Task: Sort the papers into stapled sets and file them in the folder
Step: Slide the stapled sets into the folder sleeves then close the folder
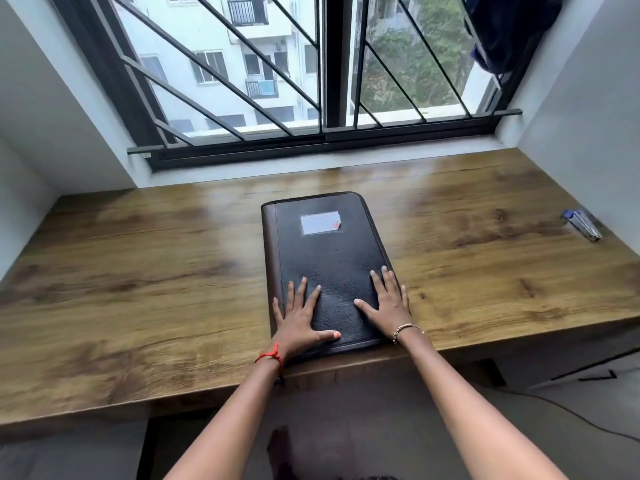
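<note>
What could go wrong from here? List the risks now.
The folder lies closed, its near end at the front edge of the desk. The left hand and right hand press flat there, so a pull may slide it off. The stapler sits far right near the edge, where a careless reach may knock it off.

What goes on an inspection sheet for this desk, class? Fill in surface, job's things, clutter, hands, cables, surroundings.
Surface: wooden desk, glossy.
Job's things: black folder closed, lying flat; stapler at far right; no papers seen.
Clutter: nothing seen.
Hands: left hand and right hand flat, fingers spread, on the folder's near end.
Cables: one dark cable on the floor, right.
Surroundings: barred window behind; dark cloth hanging top right.
</note>
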